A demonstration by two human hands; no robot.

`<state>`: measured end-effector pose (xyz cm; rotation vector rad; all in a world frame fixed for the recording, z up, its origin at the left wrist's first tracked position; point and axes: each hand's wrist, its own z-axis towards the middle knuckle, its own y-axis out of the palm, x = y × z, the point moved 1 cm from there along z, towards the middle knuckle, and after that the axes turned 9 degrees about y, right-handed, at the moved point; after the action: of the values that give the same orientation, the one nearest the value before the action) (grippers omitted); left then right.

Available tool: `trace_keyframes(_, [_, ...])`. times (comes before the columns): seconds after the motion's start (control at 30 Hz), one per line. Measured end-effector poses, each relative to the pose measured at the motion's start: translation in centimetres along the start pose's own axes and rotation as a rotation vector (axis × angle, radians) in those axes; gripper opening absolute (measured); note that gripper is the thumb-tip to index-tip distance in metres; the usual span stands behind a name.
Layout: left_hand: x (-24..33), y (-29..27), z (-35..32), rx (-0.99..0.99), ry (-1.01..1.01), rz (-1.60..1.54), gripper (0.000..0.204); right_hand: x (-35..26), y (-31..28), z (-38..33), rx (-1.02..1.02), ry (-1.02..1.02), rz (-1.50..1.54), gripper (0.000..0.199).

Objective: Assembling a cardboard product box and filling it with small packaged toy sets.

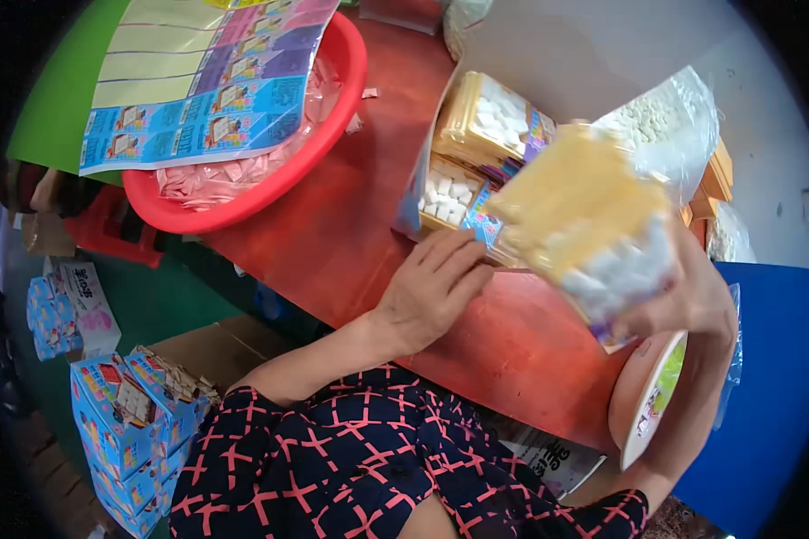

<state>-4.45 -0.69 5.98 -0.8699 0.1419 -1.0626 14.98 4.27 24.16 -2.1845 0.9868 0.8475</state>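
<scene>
My right hand grips a stack of shallow wooden trays with white pieces along one side, tilted in the air and smeared by motion. My left hand reaches over the table's middle, fingers stretched out and thumb apart, its fingertips by the blue-labelled end of a small tray of white cubes. Just behind that tray lies another stack of wooden trays with white pieces and a purple label. Part of this group is hidden behind the raised stack.
A red basin of pink packets stands at left under printed label sheets. A clear bag of white pieces lies at back right. A bowl sits by my right forearm on the red table. Blue boxes stack at lower left.
</scene>
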Motion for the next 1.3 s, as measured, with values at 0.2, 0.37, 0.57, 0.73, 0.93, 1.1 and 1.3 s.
trace_keyframes(0.2, [-0.6, 0.6, -0.5, -0.091, 0.003, -0.002, 0.038, -4.2, 0.6, 5.3, -0.208, 0.171, -0.555, 0.06])
trace_keyframes(0.37, [-1.0, 1.0, -0.9, -0.047, 0.012, -0.052, 0.039, -5.1, 1.1, 8.0, -0.272, 0.307, -0.566, 0.072])
trace_keyframes(0.57, [-0.9, 0.7, -0.7, -0.091, 0.004, -0.029, 0.041, -5.5, 1.1, 10.0, -0.251, 0.294, -0.627, 0.069])
trace_keyframes(0.73, [-1.0, 1.1, -0.3, -0.055, 0.011, 0.021, 0.04, -5.1, 0.7, 11.1, -0.259, 0.201, -0.6, 0.065])
trace_keyframes(0.93, [0.3, 1.4, 1.4, -0.275, -0.233, -0.238, 0.037, -3.7, 1.4, 11.2, -0.215, 0.064, -0.539, 0.066])
trace_keyframes(1.1, [1.1, 2.5, 0.9, -0.111, -0.147, -0.208, 0.039, -3.0, 1.2, 10.9, -0.138, -0.066, -0.64, 0.056])
trace_keyframes(1.3, [0.7, 2.6, 0.4, -0.14, -0.102, -0.193, 0.041, -2.3, 1.0, 10.8, -0.205, -0.123, -0.734, 0.039])
